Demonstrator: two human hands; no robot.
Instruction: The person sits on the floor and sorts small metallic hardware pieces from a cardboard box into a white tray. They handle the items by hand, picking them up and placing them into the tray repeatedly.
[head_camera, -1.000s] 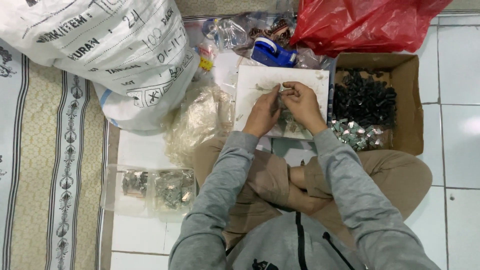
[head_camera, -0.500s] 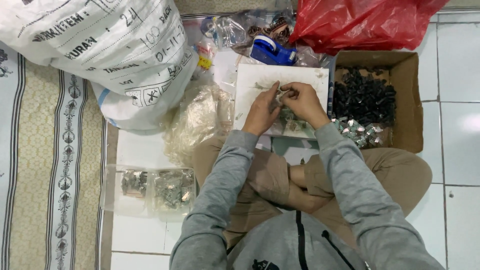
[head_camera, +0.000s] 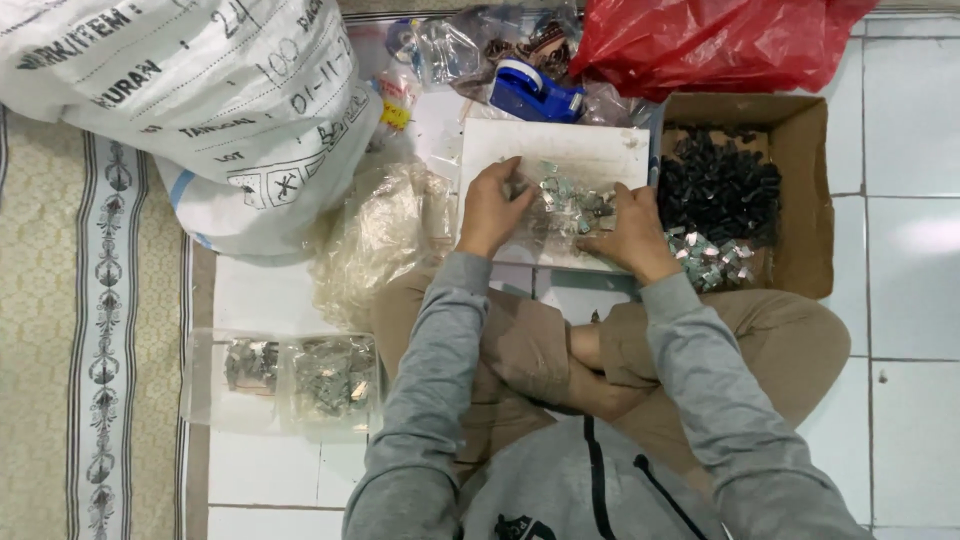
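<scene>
On a white tiled floor, a white board (head_camera: 560, 150) rests over the person's lap. Left hand (head_camera: 492, 208) and right hand (head_camera: 628, 236), fingers loosely spread, press into small metal clips (head_camera: 572, 203) heaped there: light, stiff, probably slippery, best pinched singly by the edges.

Metal clips (head_camera: 570, 205) on board (head_camera: 600, 150), box (head_camera: 800, 190) right, sack (head_camera: 200, 100) left
</scene>
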